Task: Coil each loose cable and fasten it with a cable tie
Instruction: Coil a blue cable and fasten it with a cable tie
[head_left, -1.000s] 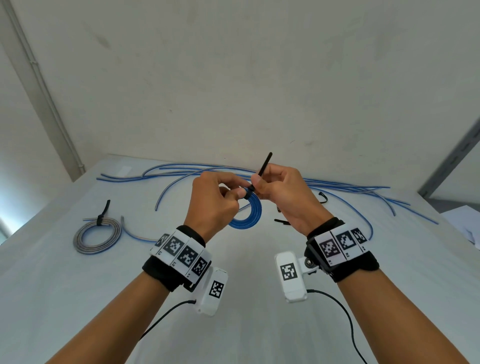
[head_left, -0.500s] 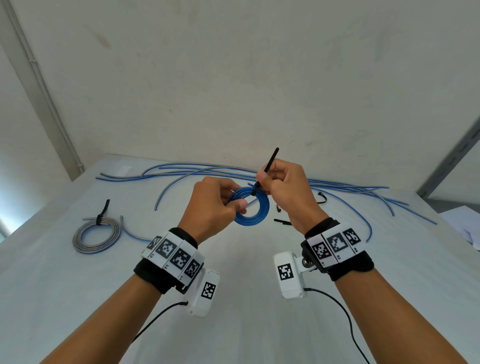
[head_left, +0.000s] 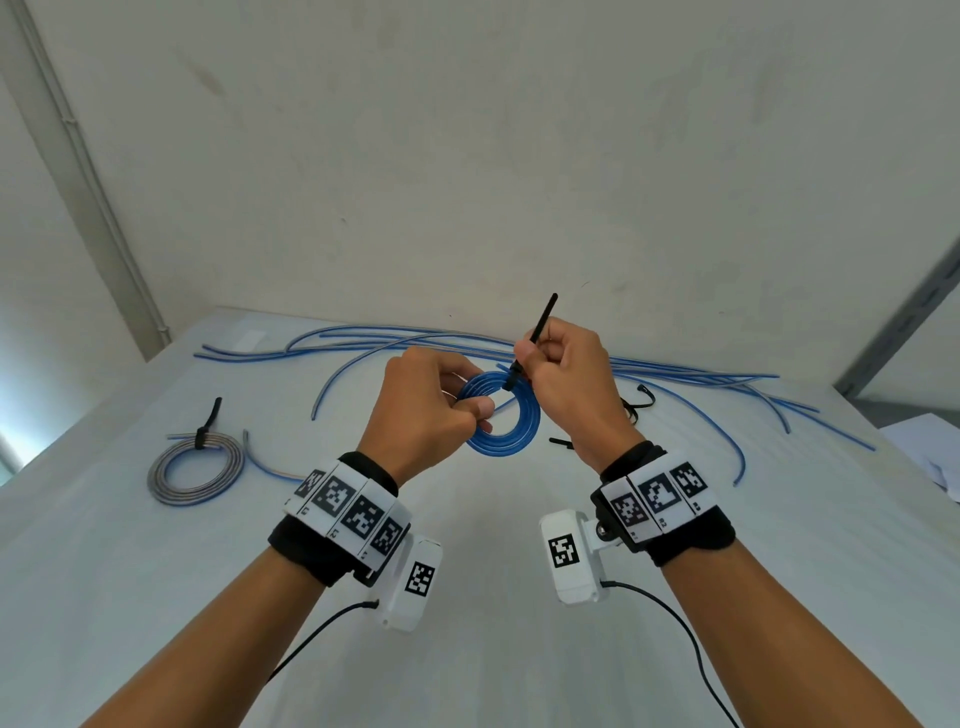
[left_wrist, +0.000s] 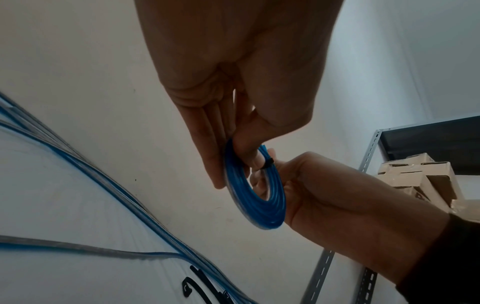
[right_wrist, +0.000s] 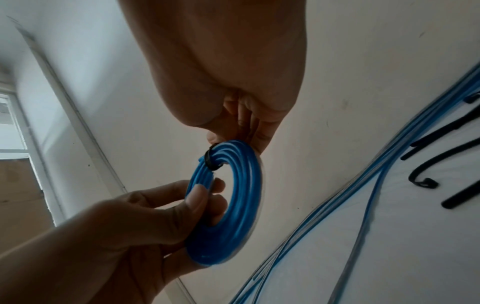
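A small blue cable coil (head_left: 506, 421) (left_wrist: 255, 197) (right_wrist: 228, 197) is held up above the white table (head_left: 467, 571). My left hand (head_left: 431, 410) (right_wrist: 161, 214) pinches the coil's left side between thumb and fingers. My right hand (head_left: 561, 374) (left_wrist: 324, 197) grips the black cable tie (head_left: 535, 332), whose tail sticks up past the knuckles. The tie's band (right_wrist: 211, 159) (left_wrist: 267, 163) wraps the coil's upper edge. Several loose blue cables (head_left: 395, 338) (right_wrist: 384, 164) (left_wrist: 78, 164) lie along the table's far side.
A grey coil (head_left: 195, 470) fastened with a black tie lies on the table at the left. Spare black ties (head_left: 639, 400) (right_wrist: 441, 148) lie beyond my right hand. A metal shelf frame (left_wrist: 369, 152) with cardboard boxes (left_wrist: 415, 176) stands at the right.
Both hands have lifted and turned the blue coil so more of it shows. The tie's tail has moved a little to the right with my right hand.
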